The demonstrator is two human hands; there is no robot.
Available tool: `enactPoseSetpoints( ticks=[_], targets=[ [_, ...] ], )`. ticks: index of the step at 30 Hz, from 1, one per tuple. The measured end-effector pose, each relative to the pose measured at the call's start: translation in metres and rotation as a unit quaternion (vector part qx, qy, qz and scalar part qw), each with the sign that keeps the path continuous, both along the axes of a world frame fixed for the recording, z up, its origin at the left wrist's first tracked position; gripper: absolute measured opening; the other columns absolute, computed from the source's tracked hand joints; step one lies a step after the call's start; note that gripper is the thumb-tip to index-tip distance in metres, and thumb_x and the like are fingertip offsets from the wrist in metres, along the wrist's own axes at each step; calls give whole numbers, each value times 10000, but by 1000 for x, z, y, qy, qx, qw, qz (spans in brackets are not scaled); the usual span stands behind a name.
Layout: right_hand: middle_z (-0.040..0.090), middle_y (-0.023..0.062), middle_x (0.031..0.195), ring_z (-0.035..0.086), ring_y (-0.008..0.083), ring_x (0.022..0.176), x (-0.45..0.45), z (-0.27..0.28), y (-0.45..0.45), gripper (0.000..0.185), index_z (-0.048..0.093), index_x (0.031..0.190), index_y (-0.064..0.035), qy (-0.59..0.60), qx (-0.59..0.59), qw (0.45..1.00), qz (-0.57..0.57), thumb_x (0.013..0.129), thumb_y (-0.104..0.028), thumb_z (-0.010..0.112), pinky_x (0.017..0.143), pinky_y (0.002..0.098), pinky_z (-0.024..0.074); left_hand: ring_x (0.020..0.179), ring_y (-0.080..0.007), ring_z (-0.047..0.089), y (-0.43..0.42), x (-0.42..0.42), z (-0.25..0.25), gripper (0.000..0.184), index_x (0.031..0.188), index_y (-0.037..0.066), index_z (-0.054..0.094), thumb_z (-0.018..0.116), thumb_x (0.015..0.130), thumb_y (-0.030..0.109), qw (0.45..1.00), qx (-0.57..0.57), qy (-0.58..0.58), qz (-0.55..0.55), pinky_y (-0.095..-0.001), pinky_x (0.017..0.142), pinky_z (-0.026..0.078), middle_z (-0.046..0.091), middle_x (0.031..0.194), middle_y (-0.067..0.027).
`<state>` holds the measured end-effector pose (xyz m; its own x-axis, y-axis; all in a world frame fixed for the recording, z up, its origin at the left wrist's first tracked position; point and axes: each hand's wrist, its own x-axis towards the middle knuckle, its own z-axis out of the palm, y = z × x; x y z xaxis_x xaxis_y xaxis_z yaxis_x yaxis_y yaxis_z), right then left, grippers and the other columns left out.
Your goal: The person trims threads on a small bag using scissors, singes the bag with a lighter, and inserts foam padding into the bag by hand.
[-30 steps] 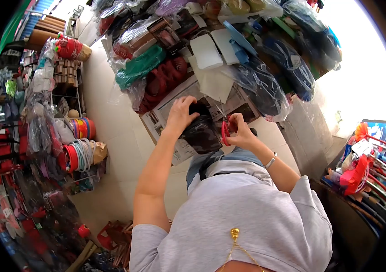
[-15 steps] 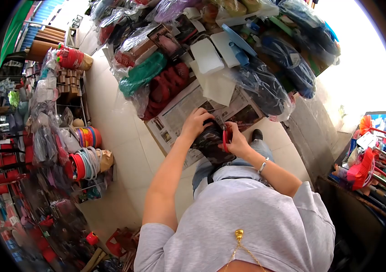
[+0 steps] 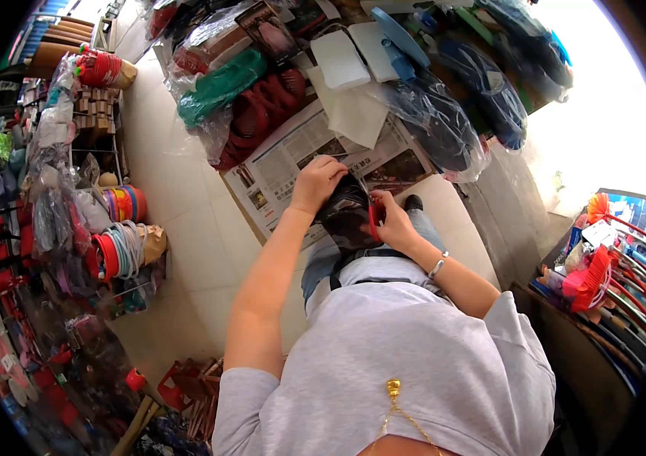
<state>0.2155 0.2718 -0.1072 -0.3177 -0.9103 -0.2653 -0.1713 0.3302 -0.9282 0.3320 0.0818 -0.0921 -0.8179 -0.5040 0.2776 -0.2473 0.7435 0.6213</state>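
Observation:
My left hand is closed on the upper edge of a dark camouflage-patterned cloth item, which rests over my lap; its exact kind is hard to make out. In my right hand is a pair of scissors with red handles, my fingers wrapped through them. The blades point up and away, against the right edge of the dark item. Just beyond both hands lies a printed newspaper, with a pale sheet on top of it.
Plastic-wrapped dark shoes, red sandals, a green wrapped item and white blocks crowd the table ahead. Shelves of goods with coiled hose line the left. A bin of red-handled tools stands at right.
The view has shifted, so the table goods sit higher and further left. Both hands keep their holds on the cloth item and the scissors, with the scissors slightly more upright.

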Motion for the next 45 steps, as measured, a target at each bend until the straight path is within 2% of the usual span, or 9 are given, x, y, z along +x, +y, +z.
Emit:
enactPoseSetpoints(
  ticks=[4,8,10,11,15,20,30,38,45],
  targets=[
    [592,111,892,595,253,805,-9,5,8,679,479,1223,-67,0,-9,1000,4,663,-226,828,729,355,486,791,-275,618,8,3,6,81,829,54,668,691,764,95,998,44,29,46,-338,686,499,635,823,-80],
    [597,114,968,580,276,860,-36,3,11,641,526,1225,-84,98,-19,995,5,667,-239,801,776,368,471,779,-251,642,15,11,5,73,848,43,676,691,784,76,989,97,28,112,-312,676,509,659,858,-91],
    [592,109,1012,554,294,943,-46,9,9,654,522,1249,-100,285,-100,952,44,656,-205,778,839,380,445,783,-228,652,17,13,3,71,858,43,679,690,792,66,988,96,37,116,-296,680,510,669,878,-90],
    [586,94,1030,532,297,982,-51,14,8,634,520,1264,-114,304,-94,945,73,673,-172,741,882,389,422,787,-230,652,18,14,3,72,858,41,676,689,791,63,988,94,41,117,-296,686,510,671,884,-91],
    [590,73,989,545,261,940,-58,27,0,555,549,1230,-120,377,-121,911,116,705,-176,719,858,373,430,797,-274,642,22,15,7,76,855,45,668,689,790,78,989,86,41,111,-323,688,514,661,878,-104],
    [592,41,915,549,201,882,-63,26,-8,443,602,1164,-136,483,-156,851,133,731,-173,685,775,330,422,800,-271,640,26,16,10,77,862,52,658,684,800,90,988,94,33,115,-318,687,511,660,897,-100],
    [580,22,854,547,184,856,-66,32,-25,329,626,1108,-134,520,-158,827,142,782,-171,605,765,309,398,839,-268,646,26,15,9,78,857,65,661,693,794,97,988,93,32,120,-329,710,517,666,944,-89],
    [546,-13,758,532,153,814,-71,31,-34,284,661,1047,-154,593,-178,770,153,779,-141,568,766,290,383,846,-269,647,26,15,10,79,863,60,661,692,791,72,988,93,29,123,-328,721,519,662,974,-95],
    [553,-21,753,540,146,800,-72,27,-35,277,665,1040,-172,580,-171,782,152,780,-146,572,766,286,381,840,-266,647,25,15,9,83,867,59,660,694,794,81,987,97,29,121,-324,708,519,660,980,-93]
  ],
)
